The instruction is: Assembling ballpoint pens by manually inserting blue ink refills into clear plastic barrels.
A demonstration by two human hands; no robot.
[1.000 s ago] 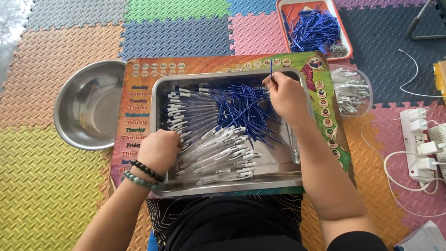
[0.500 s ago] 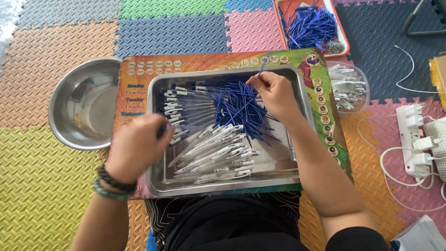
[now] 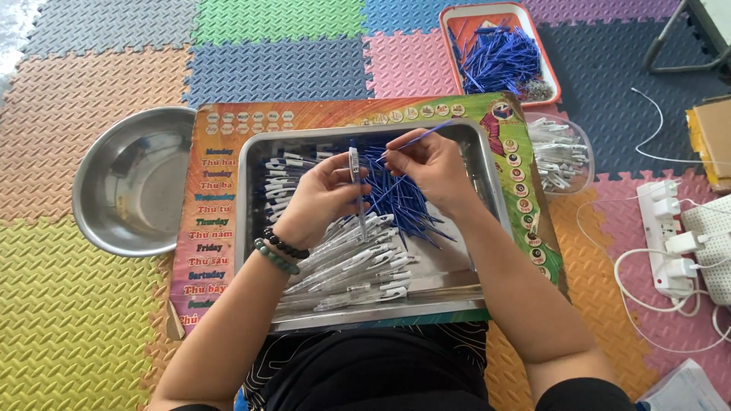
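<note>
Over the shallow steel tray (image 3: 487, 183), both hands have met.
Left hand (image 3: 324, 194) (just risen from the tray's edge) pinches a clear pen barrel (image 3: 355, 171); right hand (image 3: 430, 164) now grips a thin blue refill (image 3: 415, 141).

Soft, even daylight fills the scene, brightest at the top left corner, where the floor mat (image 3: 15, 30) washes out to white. The steel bowl (image 3: 133, 190) and metal tray (image 3: 487, 183) carry dull glare. Shadows are faint and short. Focus is sharp overall, with slight wide-angle bending at the edges.
</note>
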